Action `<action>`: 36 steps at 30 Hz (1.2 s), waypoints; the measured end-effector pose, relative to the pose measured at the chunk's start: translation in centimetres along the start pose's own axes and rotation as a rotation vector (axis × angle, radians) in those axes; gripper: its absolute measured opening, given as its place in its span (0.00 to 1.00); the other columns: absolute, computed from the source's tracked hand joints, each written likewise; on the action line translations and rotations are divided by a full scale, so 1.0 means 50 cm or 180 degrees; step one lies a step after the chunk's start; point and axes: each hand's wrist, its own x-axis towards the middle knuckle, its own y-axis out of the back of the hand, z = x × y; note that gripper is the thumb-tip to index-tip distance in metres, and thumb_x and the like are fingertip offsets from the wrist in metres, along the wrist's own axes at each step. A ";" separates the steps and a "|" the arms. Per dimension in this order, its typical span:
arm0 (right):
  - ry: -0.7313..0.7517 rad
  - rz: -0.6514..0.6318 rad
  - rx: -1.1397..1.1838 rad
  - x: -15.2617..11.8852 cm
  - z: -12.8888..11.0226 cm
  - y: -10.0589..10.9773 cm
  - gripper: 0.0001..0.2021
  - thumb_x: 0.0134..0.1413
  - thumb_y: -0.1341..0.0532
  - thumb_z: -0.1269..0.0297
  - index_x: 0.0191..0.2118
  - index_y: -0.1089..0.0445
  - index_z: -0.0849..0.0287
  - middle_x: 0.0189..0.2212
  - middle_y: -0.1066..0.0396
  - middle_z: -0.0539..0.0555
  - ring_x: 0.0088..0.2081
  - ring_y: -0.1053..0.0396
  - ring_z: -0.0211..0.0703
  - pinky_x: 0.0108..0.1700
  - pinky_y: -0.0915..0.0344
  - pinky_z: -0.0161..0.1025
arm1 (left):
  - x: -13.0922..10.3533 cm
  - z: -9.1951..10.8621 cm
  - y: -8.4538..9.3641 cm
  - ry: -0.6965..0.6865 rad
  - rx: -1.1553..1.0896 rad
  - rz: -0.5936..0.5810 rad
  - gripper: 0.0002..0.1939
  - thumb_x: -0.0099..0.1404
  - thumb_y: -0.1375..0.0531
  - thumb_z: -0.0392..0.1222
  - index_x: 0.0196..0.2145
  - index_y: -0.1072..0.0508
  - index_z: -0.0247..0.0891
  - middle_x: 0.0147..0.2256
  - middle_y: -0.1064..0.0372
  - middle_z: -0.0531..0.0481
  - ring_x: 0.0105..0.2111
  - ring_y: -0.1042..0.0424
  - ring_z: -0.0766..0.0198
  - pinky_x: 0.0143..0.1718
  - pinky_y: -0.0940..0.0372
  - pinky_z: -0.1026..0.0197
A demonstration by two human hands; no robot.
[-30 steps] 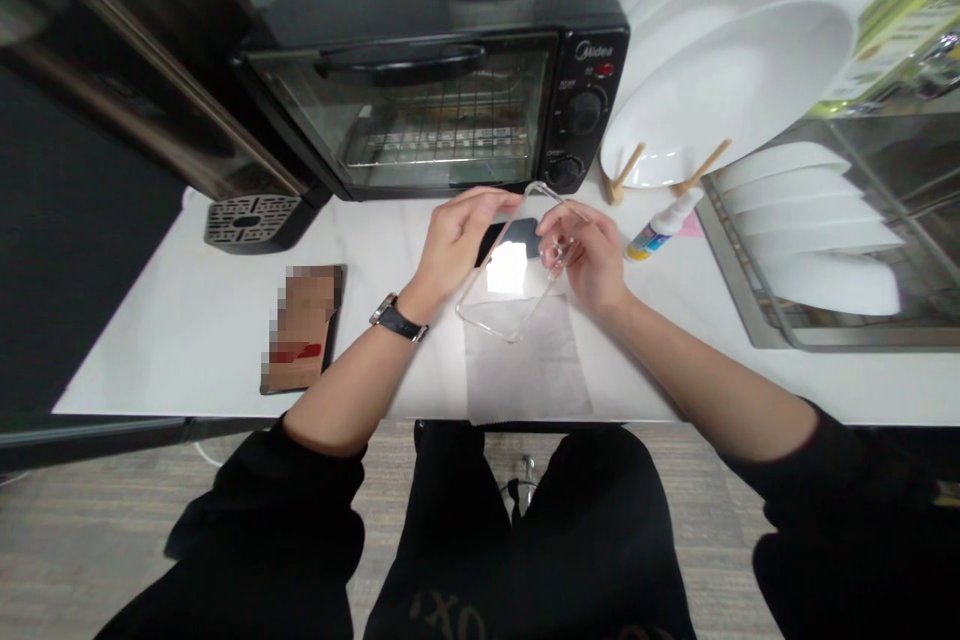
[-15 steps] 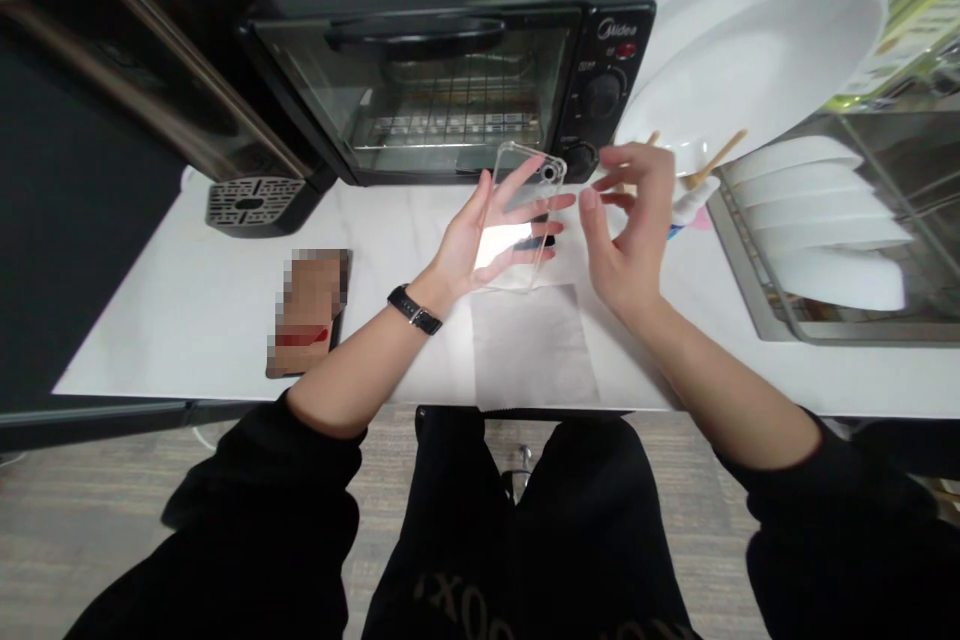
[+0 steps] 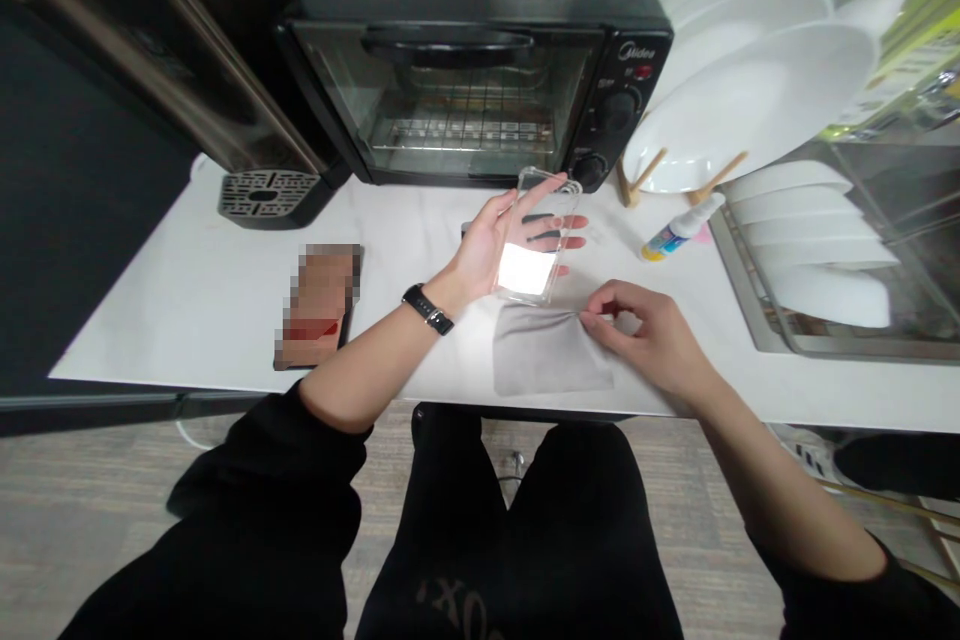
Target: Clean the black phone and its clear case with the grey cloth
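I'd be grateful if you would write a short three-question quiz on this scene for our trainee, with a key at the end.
1. Which thing does the right hand pinch between its fingers?
a) the bottle
b) the grey cloth
c) a plate

2. True or false: the left hand holds the clear case above the counter.

3. Fill in the missing word: the watch is worn on the ____ wrist.

Key: 1. b; 2. true; 3. left.

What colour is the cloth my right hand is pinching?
Light grey; the cloth shows best in the head view.
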 end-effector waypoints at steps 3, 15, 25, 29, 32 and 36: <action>-0.0190 0.0676 0.0776 0.009 -0.035 0.026 0.15 0.66 0.29 0.48 0.34 0.25 0.51 0.25 0.30 0.47 0.24 0.37 0.39 0.23 0.41 0.38 | 0.001 -0.004 0.000 0.0110 -0.0111 -0.0104 0.43 0.75 0.54 0.65 0.82 0.50 0.51 0.67 0.24 0.42 0.65 0.24 0.43 0.59 0.26 0.37; 0.1598 0.0081 -0.0861 0.211 0.010 -0.038 0.15 0.77 0.41 0.53 0.49 0.17 0.50 0.54 0.16 0.58 0.57 0.20 0.56 0.62 0.24 0.59 | 0.018 -0.023 -0.010 0.0006 -0.0688 0.0587 0.33 0.77 0.53 0.52 0.73 0.32 0.41 0.55 0.16 0.47 0.54 0.18 0.53 0.59 0.26 0.48; 0.2001 -0.0445 -0.1922 0.138 0.004 -0.095 0.52 0.72 0.51 0.28 0.75 0.38 0.79 0.71 0.32 0.80 0.75 0.35 0.71 0.78 0.45 0.77 | 0.007 -0.008 -0.013 0.0020 -0.1497 0.0909 0.34 0.81 0.56 0.53 0.79 0.40 0.45 0.55 0.16 0.43 0.63 0.20 0.46 0.71 0.34 0.38; 0.2118 -0.0417 -0.2118 0.121 -0.030 -0.103 0.50 0.73 0.51 0.30 0.71 0.33 0.81 0.68 0.28 0.79 0.72 0.29 0.67 0.76 0.35 0.67 | -0.001 -0.005 -0.004 -0.0303 -0.1650 0.0988 0.34 0.83 0.54 0.61 0.80 0.43 0.52 0.64 0.23 0.41 0.68 0.25 0.41 0.71 0.36 0.36; 0.1919 -0.0153 -0.2256 0.114 -0.038 -0.104 0.49 0.74 0.52 0.31 0.69 0.31 0.82 0.65 0.25 0.79 0.69 0.25 0.67 0.75 0.35 0.67 | -0.003 0.001 -0.002 -0.0532 -0.1593 0.1098 0.34 0.84 0.55 0.62 0.80 0.45 0.53 0.66 0.25 0.40 0.70 0.27 0.41 0.70 0.34 0.39; 0.1569 -0.0064 -0.2301 0.116 -0.024 -0.104 0.50 0.74 0.52 0.30 0.73 0.35 0.79 0.68 0.28 0.79 0.72 0.30 0.71 0.78 0.46 0.75 | -0.006 0.002 -0.028 -0.0521 -0.1532 0.1043 0.34 0.84 0.56 0.62 0.81 0.47 0.54 0.66 0.25 0.42 0.69 0.26 0.45 0.70 0.33 0.39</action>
